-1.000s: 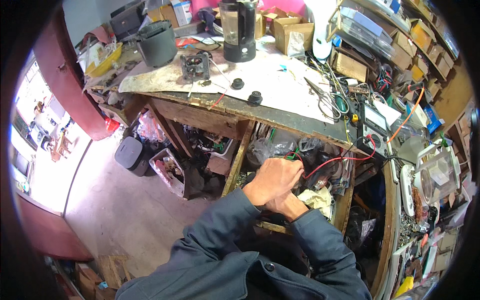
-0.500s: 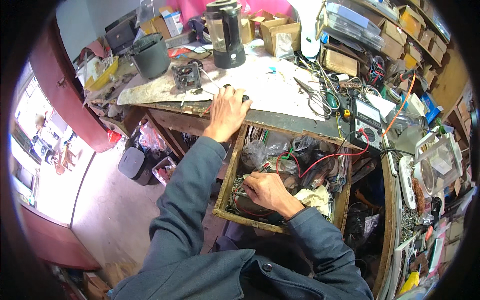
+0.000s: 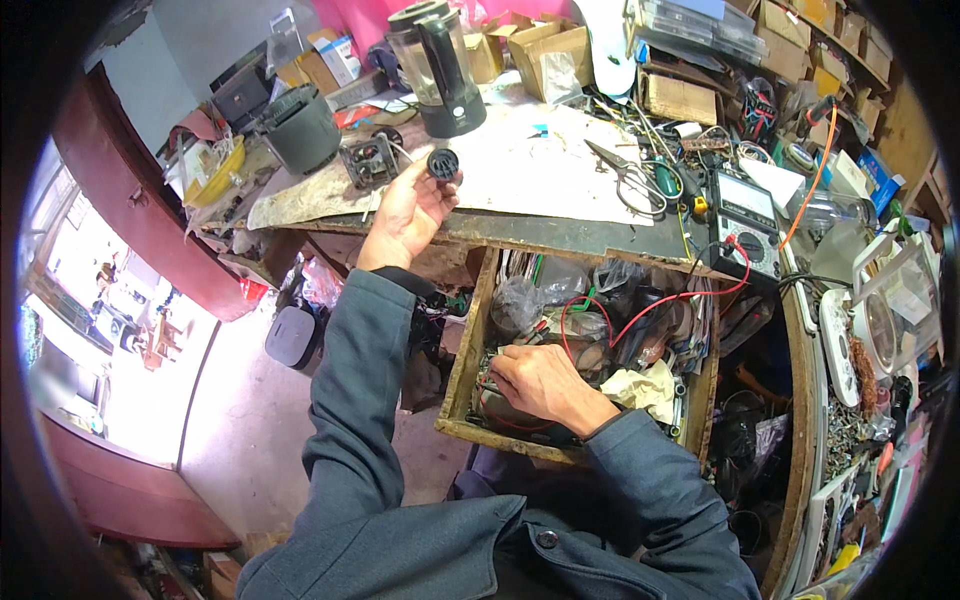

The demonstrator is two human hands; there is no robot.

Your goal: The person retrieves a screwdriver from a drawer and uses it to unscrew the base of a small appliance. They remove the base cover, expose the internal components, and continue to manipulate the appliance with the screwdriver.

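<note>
My left hand [image 3: 408, 215] is raised over the bench's front edge, palm turned up, its fingers closed around a small round black part [image 3: 442, 165]. The part's open face, with shapes inside, shows toward me. Reaching into the open wooden drawer [image 3: 468, 385], my right hand [image 3: 545, 385] is closed with fingertips down among small loose parts; whatever they grip is hidden. Around it in the drawer lie clear plastic bags [image 3: 516, 303], a red wire and a crumpled cream cloth or paper [image 3: 642, 390].
On the bench stand a blender [image 3: 437, 70], a dark grey bin-shaped housing [image 3: 305, 130] and a small motor-like unit [image 3: 370, 162]. To the right lie scissors [image 3: 632, 180] and a multimeter [image 3: 745, 225] with red and black leads. Cardboard boxes [image 3: 550, 55] stand behind.
My left hand has turned over from palm down to palm up and moved left, lifting the black part off the bench. My right hand stays in the drawer. The view has shifted slightly.
</note>
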